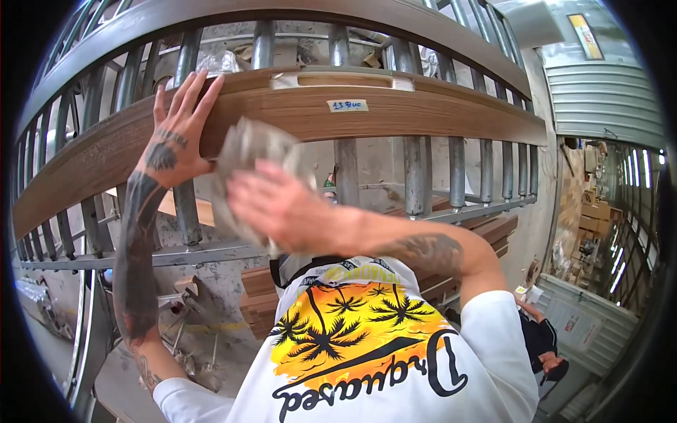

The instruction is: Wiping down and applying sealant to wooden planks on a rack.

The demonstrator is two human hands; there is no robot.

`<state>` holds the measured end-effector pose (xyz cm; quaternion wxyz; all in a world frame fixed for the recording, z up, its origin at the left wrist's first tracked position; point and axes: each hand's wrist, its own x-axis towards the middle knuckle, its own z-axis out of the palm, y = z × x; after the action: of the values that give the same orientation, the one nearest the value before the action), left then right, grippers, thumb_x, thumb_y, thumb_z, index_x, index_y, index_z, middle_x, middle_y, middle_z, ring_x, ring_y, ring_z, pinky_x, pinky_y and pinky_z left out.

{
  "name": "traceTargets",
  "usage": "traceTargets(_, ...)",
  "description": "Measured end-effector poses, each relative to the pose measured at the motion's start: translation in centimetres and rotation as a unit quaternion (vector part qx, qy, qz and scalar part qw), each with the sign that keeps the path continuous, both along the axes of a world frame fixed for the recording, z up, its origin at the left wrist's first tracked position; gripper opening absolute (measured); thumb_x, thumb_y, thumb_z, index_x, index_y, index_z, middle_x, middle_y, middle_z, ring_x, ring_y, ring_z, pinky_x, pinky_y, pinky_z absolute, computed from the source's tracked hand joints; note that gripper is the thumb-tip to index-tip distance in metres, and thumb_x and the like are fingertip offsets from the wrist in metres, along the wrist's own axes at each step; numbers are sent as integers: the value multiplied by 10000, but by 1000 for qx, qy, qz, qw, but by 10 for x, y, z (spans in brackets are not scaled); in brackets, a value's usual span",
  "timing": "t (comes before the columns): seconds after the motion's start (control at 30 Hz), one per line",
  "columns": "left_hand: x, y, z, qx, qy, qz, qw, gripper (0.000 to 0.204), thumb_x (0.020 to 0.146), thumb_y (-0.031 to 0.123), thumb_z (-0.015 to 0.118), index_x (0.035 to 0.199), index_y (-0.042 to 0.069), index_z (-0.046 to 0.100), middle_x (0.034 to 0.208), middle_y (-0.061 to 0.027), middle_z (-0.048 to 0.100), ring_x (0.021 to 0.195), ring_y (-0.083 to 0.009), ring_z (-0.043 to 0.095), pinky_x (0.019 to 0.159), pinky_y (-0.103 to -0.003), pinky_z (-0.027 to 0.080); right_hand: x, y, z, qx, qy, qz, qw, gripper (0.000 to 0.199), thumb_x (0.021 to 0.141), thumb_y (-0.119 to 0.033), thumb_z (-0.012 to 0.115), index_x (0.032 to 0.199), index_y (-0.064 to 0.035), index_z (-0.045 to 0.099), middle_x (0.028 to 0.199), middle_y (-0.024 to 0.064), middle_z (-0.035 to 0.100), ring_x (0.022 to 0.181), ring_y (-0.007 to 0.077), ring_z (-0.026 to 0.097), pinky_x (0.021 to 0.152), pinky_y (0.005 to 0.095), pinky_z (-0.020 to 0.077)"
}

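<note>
A long brown wooden board (451,114) lies across the metal rollers in front of me. It has a pale-edged rectangular recess (345,81) along its far edge and a small handwritten paper label (348,106). My left hand (176,130) rests on the board's left part, fingers stretched and spread over its face. To the right of it, my right hand (285,211) holds a greyish-beige cloth (257,144) at the board's near edge. Both hand and cloth are smeared by motion, and the fingertips are partly lost in the blur.
Steel rollers (416,173) run under the board in a metal frame. Another long brown board (282,14) lies farther off on the rollers. Stacked brown boards (261,296) sit below the near rail. A person in black (543,345) is at the lower right.
</note>
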<state>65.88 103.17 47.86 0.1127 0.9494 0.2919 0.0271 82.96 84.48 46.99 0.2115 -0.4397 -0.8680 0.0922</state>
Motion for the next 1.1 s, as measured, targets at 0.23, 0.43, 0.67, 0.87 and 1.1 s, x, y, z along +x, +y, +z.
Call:
traceTargets(0.23,-1,-52,26,-382,-224,-94,891,1194,657,346,946,1583,37,259,1578,-191,382,1466,-305,378,1223,-486,234,44,-46,79,-445,328,-6,833,354,833,-44,694,1171,-36,589,982,133,718,894,277,721,758,384,553)
traceTargets(0.43,42,-158,37,-671,-228,35,705,762,866,207,796,1491,-9,416,1393,-108,569,1267,-190,543,1084,-360,419,90,-55,97,-342,361,-195,846,270,885,-14,627,1154,-31,612,921,157,709,862,239,726,739,348,547)
traceTargets(0.67,114,-199,8,-705,-386,211,556,276,972,23,602,1247,17,620,1154,-57,685,1072,-135,636,923,-290,532,123,-108,70,-40,147,-171,973,539,760,-148,748,1275,-47,622,1273,197,635,1036,358,670,853,420,571)
traceTargets(0.87,140,-229,26,-780,-359,301,415,304,1045,120,523,1335,27,540,1217,-77,647,1118,-175,646,928,-333,554,164,-134,41,-112,180,-164,963,533,793,-211,763,1288,-72,621,1359,177,588,1101,349,647,895,424,566)
traceTargets(1.1,98,-140,51,-439,-265,166,842,450,951,25,634,1385,21,515,1335,-90,608,1178,-192,621,996,-324,522,263,-158,63,-233,466,-185,833,503,899,-259,763,1329,-43,616,1310,145,637,1193,247,634,999,408,522)
